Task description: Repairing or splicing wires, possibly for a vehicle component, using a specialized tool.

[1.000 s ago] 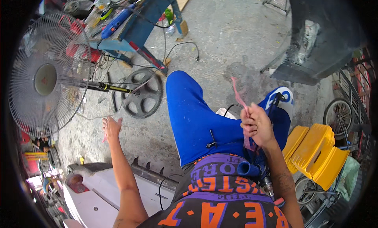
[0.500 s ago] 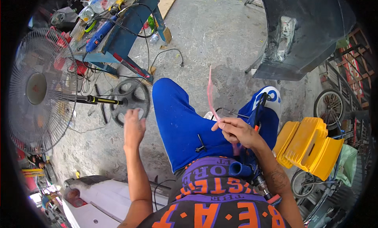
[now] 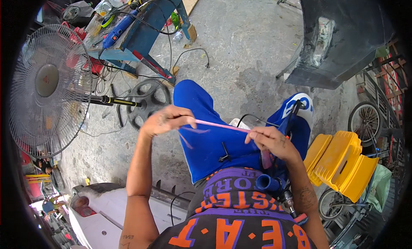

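My left hand (image 3: 169,120) pinches one end of a thin pink strip (image 3: 219,125) over my blue-clad lap, with a blurred loose length hanging below it. My right hand (image 3: 272,141) grips the strip farther along, and more pink material shows below those fingers. Beside my right forearm a blue power drill (image 3: 269,183) with a metal chuck rests against my body, partly hidden. A small black T-shaped key (image 3: 224,152) lies on my lap. A black cord (image 3: 251,115) loops behind the right hand.
A standing fan (image 3: 47,80) is at left. A cluttered blue table (image 3: 146,32) with a rotary tool is behind it. A dark panel (image 3: 341,38) stands back right, yellow plastic pieces (image 3: 339,165) and bicycle wheels (image 3: 365,122) at right, a white panel (image 3: 113,212) lower left.
My left hand has moved right and closed on the pink strip, which now stretches sideways between both hands instead of standing up from my right hand.
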`<act>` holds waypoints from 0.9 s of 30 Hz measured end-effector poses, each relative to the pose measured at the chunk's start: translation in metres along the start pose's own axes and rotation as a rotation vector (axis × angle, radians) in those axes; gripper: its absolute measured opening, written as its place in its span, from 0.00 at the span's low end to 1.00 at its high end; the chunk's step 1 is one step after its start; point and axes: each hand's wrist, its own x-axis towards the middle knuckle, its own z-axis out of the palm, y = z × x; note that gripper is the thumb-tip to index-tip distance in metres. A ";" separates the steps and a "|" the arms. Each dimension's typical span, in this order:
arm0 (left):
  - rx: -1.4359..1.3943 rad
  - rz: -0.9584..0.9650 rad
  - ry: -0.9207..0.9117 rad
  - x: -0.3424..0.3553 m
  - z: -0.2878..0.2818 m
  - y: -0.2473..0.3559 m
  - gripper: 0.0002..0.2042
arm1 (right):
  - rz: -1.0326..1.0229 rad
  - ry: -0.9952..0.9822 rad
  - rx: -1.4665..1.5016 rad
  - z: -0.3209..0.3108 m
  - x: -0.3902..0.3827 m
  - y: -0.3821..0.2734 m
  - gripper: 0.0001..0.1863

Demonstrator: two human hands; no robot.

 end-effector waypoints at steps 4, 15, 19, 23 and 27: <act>-0.027 -0.110 0.099 -0.029 -0.026 -0.001 0.11 | -0.039 0.273 -0.343 0.007 0.000 0.005 0.12; 0.111 -0.021 0.573 -0.059 -0.052 0.003 0.12 | -0.143 0.500 -0.493 0.014 0.012 0.007 0.15; -0.339 0.264 0.768 -0.038 -0.032 0.012 0.15 | -0.138 0.423 -0.469 0.018 0.012 0.003 0.13; -0.976 0.645 0.719 -0.008 -0.017 0.019 0.17 | -0.102 0.330 -0.558 0.020 0.012 0.009 0.13; -1.097 0.605 0.677 -0.011 -0.029 0.035 0.13 | -0.172 0.374 -0.588 0.023 0.013 0.015 0.14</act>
